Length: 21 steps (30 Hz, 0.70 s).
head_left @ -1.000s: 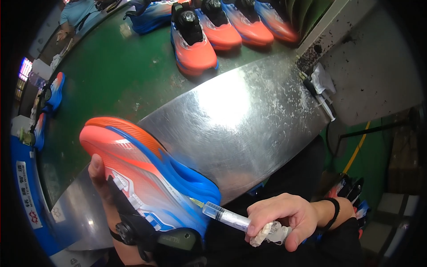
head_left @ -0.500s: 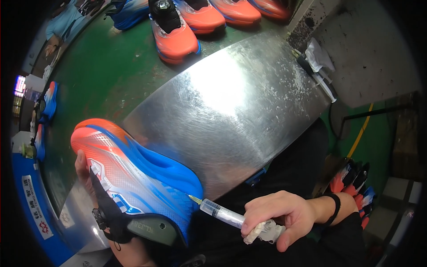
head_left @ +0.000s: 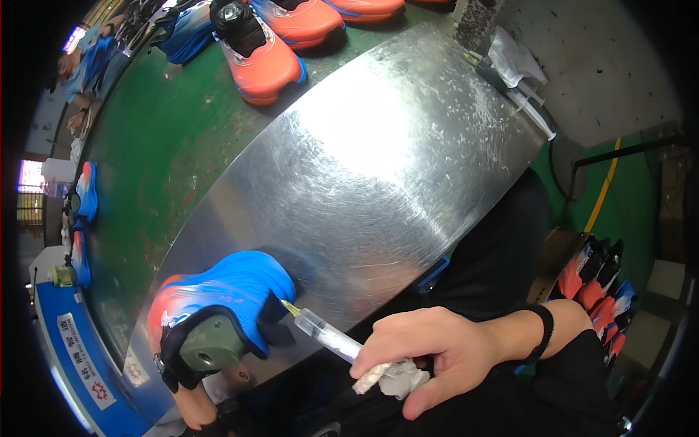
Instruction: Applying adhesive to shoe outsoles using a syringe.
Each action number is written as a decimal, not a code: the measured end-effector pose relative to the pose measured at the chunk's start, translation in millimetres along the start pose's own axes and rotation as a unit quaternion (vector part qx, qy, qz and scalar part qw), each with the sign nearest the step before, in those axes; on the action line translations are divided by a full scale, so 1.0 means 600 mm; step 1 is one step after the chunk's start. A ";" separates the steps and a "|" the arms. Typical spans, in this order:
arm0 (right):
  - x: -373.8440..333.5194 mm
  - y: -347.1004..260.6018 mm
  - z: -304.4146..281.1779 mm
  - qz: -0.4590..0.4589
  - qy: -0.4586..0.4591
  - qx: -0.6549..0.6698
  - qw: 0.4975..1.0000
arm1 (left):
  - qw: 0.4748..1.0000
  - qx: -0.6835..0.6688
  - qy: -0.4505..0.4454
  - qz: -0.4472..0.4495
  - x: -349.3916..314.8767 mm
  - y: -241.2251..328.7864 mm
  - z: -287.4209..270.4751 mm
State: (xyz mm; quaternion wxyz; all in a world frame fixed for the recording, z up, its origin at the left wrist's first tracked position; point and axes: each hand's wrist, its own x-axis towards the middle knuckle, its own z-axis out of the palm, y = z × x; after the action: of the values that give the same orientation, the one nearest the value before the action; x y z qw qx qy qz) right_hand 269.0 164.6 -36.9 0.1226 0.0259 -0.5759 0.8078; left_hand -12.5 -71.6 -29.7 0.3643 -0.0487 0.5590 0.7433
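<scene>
My right hand [head_left: 429, 353] holds a clear syringe [head_left: 324, 336] and a wad of white cloth [head_left: 393, 379] low in the view. The syringe's yellow tip touches the heel of a blue and orange sports shoe [head_left: 218, 306]. The shoe stands with its heel toward me on the steel plate [head_left: 378, 167], a grey-green shoe last showing in its opening. My left hand [head_left: 200, 411] grips the shoe from below at the black tongue; only a few fingers show.
A green belt [head_left: 160, 138] runs behind the steel plate with several orange and blue shoes [head_left: 258, 47] on it. More shoes sit at the far left [head_left: 84, 197] and in a box on the right [head_left: 593, 288]. Tubes and a white rag [head_left: 513, 65] lie at the plate's far corner.
The shoe has turned from sole-up to heel toward me and come lower. The syringe tip has stayed at its heel. My head has tilted, shifting the belt shoes upward.
</scene>
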 end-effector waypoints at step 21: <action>0.043 -0.010 0.040 0.065 0.007 -0.033 0.997 | 0.984 0.003 -0.144 -0.101 -0.170 -0.069 0.004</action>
State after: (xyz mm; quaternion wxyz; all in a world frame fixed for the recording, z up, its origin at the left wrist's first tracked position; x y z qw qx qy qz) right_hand 243.3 148.2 -18.6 0.0750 -0.0211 -0.6022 0.7946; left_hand 87.6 -114.7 -12.8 0.5146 0.0040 0.4950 0.7001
